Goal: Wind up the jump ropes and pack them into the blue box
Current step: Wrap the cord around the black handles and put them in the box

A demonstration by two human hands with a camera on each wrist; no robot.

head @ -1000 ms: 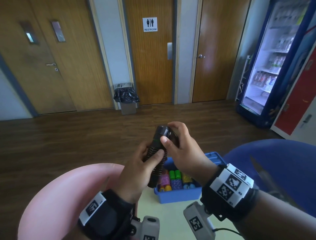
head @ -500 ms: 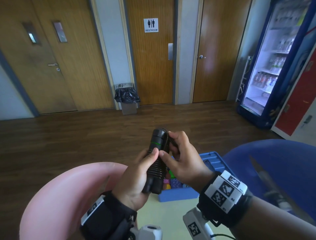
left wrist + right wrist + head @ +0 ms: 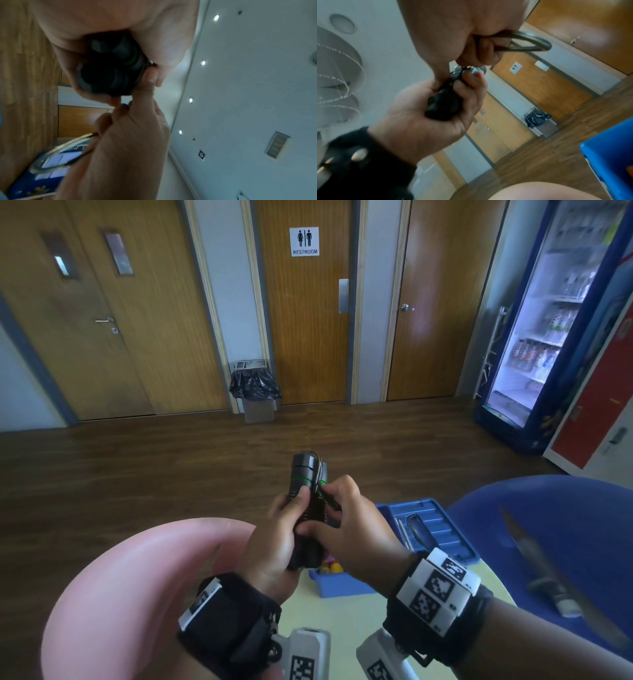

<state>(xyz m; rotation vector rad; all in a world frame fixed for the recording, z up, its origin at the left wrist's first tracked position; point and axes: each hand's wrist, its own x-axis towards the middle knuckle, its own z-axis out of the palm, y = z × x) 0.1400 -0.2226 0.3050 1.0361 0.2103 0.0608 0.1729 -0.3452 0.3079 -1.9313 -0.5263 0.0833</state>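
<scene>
A black jump rope (image 3: 306, 474) with green rings has its two handles held side by side, upright, above the table. Its cord is coiled round the middle of the handles. My left hand (image 3: 274, 539) grips the lower part of the handles (image 3: 109, 73), thumb pressed on the coils. My right hand (image 3: 349, 525) pinches the cord beside the green rings; a free loop of cord (image 3: 534, 43) sticks out of its fingers. The blue box (image 3: 342, 587) stands open on the table just beyond and below my hands, its lid (image 3: 435, 525) swung back.
Small colourful items (image 3: 332, 568) lie in the box. The pale round table (image 3: 342, 628) has a pink chair (image 3: 120, 594) at its left and a blue chair (image 3: 548, 542) at its right. A bin (image 3: 257, 398) and a drinks fridge (image 3: 548, 337) stand far off.
My right hand has come down from the top of the handles to their middle, taking the cord with it. My left hand kept its grip, and both handle tops now stand uncovered.
</scene>
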